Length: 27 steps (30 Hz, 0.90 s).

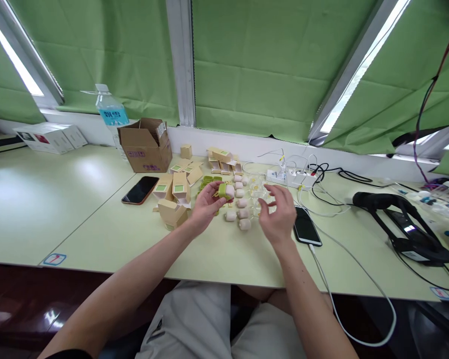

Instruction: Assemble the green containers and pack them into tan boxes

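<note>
My left hand is closed round a small green holder with a pale pink cylinder set in it, held just above the table. My right hand hovers a little to the right with fingers curled loosely apart and nothing in it, near clear plastic pieces. Several loose pink cylinders lie on the table between the two hands. More green holders sit behind my left hand. Small tan cartons with green labels stand and lie to the left.
An open cardboard box and a water bottle stand at the back left, with white boxes farther left. One phone lies left, another phone lies right on a white cable. A power strip, black cables and a black headset fill the right.
</note>
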Each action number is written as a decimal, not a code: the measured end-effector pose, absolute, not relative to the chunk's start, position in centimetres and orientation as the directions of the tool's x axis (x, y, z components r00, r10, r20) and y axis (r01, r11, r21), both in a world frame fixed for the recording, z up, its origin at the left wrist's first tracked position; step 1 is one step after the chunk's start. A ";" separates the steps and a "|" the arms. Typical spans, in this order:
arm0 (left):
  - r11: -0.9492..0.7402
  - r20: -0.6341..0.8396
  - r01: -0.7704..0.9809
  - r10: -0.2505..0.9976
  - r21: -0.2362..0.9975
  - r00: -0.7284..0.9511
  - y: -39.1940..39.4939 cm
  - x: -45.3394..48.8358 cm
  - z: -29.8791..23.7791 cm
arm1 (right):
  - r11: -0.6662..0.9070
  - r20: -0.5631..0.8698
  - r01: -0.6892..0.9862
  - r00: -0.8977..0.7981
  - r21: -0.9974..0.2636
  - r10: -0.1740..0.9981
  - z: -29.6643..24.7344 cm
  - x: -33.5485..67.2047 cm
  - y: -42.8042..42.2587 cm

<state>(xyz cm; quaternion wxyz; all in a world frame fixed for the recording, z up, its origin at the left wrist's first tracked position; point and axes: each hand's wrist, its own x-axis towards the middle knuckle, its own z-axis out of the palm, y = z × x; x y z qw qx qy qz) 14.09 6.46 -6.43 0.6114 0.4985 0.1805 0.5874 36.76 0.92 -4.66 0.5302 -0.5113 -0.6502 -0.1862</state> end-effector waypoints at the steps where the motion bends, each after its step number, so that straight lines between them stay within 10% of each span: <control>1: -0.209 0.371 -0.525 0.901 0.825 0.225 6.6 14.1 -6.5 | 0.300 0.838 0.911 0.083 -0.283 0.539 -4.7 38.1 0.6; 10: -0.330 0.432 -0.429 0.886 0.841 0.166 6.8 14.7 -6.9 | -0.023 0.576 0.997 -0.023 0.072 0.817 -7.9 42.9 -1.2; 21: -0.385 0.489 -0.418 0.855 0.823 0.174 6.9 14.7 -7.1 | -0.085 0.319 0.993 0.107 -0.081 0.942 -6.7 42.7 -0.8; 27: -0.440 0.537 -0.407 0.828 0.801 0.161 7.1 14.8 -7.2 | 0.255 0.683 0.839 0.176 -0.481 0.709 -5.6 42.8 -0.9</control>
